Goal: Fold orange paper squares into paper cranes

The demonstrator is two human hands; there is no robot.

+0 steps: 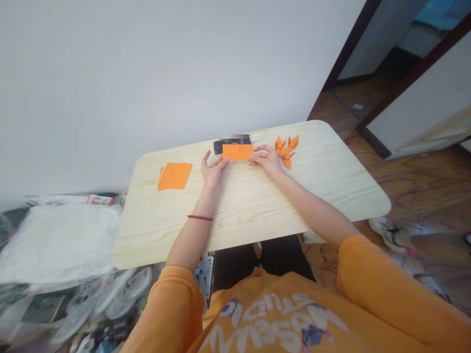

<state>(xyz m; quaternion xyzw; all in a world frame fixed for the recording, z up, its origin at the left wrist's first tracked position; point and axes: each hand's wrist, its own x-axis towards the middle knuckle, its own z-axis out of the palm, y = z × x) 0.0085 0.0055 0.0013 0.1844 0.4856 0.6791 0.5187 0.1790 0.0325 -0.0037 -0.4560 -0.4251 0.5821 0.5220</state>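
Between my two hands is a folded sheet of orange paper (238,152), a wide rectangle with creases across it. My left hand (213,169) pinches its lower left corner between thumb and finger, the other fingers spread. At the right end, my right hand (268,159) pinches the paper the same way. Left of my left hand lies a stack of square orange paper sheets (174,175). Several folded orange paper figures (286,151) sit in a cluster just right of my right hand.
A phone (218,147) lies behind the held paper, partly hidden, with a white cable (262,131) near it. The pale wooden table (257,211) has rounded corners and stands against a white wall. Plastic-wrapped items (125,294) are at lower left; shoes (386,230) are on the floor at right.
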